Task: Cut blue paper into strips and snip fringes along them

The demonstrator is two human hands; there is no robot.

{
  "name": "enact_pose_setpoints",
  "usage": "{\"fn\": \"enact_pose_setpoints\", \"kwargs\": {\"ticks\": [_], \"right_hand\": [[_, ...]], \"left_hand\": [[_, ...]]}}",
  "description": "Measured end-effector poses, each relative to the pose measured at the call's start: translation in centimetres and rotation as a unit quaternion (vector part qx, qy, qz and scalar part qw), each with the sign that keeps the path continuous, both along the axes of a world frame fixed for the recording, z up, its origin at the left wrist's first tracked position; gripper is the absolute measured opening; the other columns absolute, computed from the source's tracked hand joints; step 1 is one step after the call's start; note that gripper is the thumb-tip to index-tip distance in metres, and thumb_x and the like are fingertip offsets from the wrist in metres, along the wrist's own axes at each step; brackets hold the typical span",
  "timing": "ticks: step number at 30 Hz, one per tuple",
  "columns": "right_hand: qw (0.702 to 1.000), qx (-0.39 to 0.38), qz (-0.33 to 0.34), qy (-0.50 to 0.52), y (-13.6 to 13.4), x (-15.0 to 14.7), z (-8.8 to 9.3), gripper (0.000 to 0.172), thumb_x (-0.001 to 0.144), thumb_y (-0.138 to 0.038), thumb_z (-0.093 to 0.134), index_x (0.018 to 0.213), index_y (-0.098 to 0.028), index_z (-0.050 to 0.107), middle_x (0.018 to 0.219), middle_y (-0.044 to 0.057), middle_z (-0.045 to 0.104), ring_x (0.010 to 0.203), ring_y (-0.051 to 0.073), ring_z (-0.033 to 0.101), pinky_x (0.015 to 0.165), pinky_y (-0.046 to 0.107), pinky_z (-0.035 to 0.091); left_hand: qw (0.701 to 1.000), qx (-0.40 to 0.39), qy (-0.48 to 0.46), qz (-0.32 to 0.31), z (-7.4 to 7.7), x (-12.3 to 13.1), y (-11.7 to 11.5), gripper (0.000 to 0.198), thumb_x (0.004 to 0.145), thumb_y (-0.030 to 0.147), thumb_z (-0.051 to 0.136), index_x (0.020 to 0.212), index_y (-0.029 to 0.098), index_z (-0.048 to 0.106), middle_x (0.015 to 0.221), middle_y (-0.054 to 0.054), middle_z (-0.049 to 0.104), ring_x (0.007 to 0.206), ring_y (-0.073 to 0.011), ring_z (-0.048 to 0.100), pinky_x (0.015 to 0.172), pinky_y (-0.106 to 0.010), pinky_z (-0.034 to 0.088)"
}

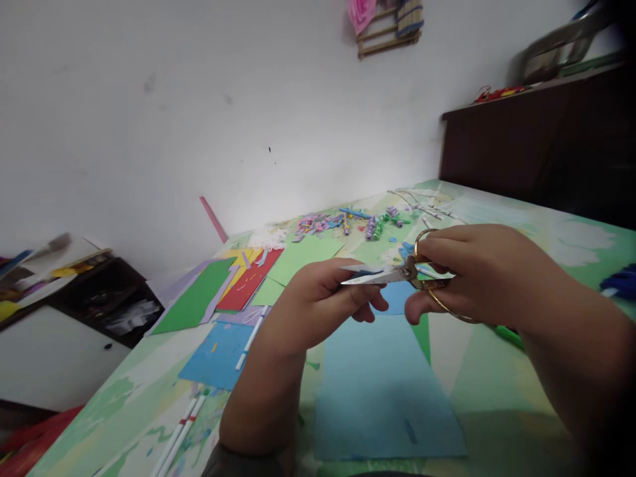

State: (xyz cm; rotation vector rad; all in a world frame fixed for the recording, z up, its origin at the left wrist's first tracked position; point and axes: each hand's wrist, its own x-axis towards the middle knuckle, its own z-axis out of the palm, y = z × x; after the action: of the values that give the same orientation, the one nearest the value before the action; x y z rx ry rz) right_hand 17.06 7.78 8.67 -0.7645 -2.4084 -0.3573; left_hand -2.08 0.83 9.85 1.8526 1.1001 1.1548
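Observation:
My right hand (477, 271) has its fingers through the gold-coloured loops of a pair of scissors (410, 270). The blades point left and stand slightly apart, with a small piece of blue paper (370, 272) showing between them. Close to the blade tips, my left hand (318, 305) pinches that blue piece between thumb and fingers; most of it is hidden. Below both hands a light blue sheet of paper (382, 391) lies flat on the patterned table cover.
Green (199, 298), red (248, 281) and blue sheets (213, 354) lie at the left, with white sticks (181, 430) nearer me. Curled paper pieces (375, 227) and coloured scraps (318, 225) are towards the wall. A dark cabinet (517, 146) stands at the right.

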Motion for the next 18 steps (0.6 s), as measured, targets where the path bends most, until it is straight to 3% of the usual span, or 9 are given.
{"fn": "enact_pose_setpoints", "kwargs": {"ticks": [7, 18], "right_hand": [[0.999, -0.029, -0.025, -0.015, -0.08, -0.07, 0.12, 0.054, 0.058, -0.074, 0.045, 0.061, -0.020, 0.047, 0.056, 0.002, 0.051, 0.052, 0.015, 0.044, 0.046, 0.025, 0.024], [0.999, -0.049, -0.005, -0.009, -0.55, -0.13, 0.06, 0.055, 0.060, -0.075, 0.041, 0.062, -0.020, 0.043, 0.058, 0.002, 0.049, 0.052, 0.015, 0.042, 0.047, 0.025, 0.025]], "left_hand": [[0.998, 0.049, 0.043, 0.022, 0.18, -0.15, 0.31, 0.018, 0.079, 0.019, 0.047, 0.069, 0.014, 0.062, 0.063, -0.002, 0.065, 0.051, -0.0078, 0.058, 0.047, -0.017, 0.048], [0.983, 0.154, 0.088, 0.048, -0.24, 0.39, 0.27, 0.019, 0.079, 0.013, 0.043, 0.072, 0.015, 0.060, 0.067, -0.002, 0.065, 0.055, -0.0083, 0.059, 0.051, -0.018, 0.049]]}}
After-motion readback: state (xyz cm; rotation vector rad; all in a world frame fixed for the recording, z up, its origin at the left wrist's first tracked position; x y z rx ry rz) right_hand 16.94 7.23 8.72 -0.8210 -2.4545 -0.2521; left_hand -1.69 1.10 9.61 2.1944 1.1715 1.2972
